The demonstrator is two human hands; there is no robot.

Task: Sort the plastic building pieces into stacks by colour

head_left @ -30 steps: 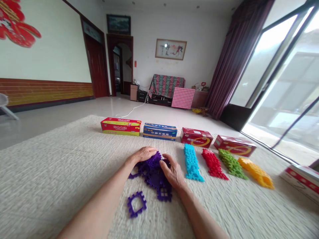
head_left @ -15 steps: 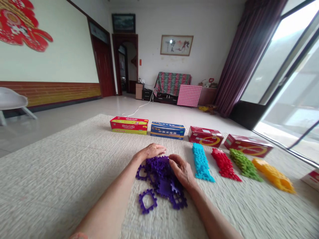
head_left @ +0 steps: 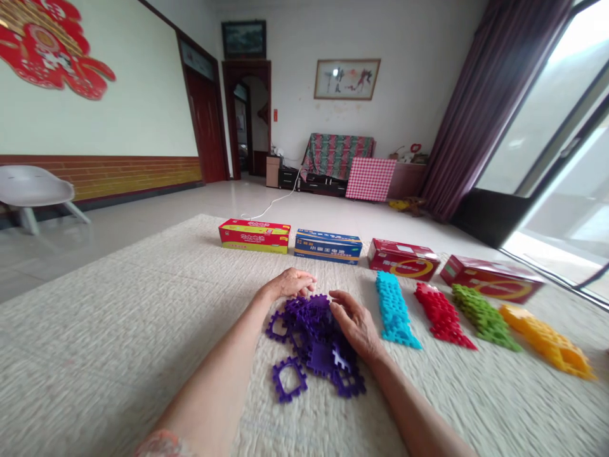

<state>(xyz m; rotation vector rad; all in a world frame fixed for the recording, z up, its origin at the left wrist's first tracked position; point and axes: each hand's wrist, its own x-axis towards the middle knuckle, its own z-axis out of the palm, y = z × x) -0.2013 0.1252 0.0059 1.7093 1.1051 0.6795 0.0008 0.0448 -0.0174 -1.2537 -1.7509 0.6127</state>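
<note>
A loose pile of purple plastic interlocking pieces (head_left: 321, 352) lies on the mat in front of me, some pieces solid and some frame-like. One purple square frame piece (head_left: 289, 379) rests a little apart at the near left. My left hand (head_left: 291, 283) curves along the pile's far left edge, fingers stretched and holding nothing. Against the pile's right side is my right hand (head_left: 356, 322), its fingers apart and its fingertips near the top pieces. Whether the fingertips press on the pieces is hard to see.
Rows of blue (head_left: 394, 311), red (head_left: 442, 317), green (head_left: 484, 315) and yellow pieces (head_left: 545, 339) lie to the right. Behind stand a red-yellow box (head_left: 254, 237), a blue box (head_left: 328, 247) and two dark red boxes (head_left: 403, 259), all on the cream mat (head_left: 143, 285).
The camera view has shifted, so the scene sits slightly further right. My right hand has parted a little from the pile's top, and the fingers are spread slightly wider. The pieces look unchanged.
</note>
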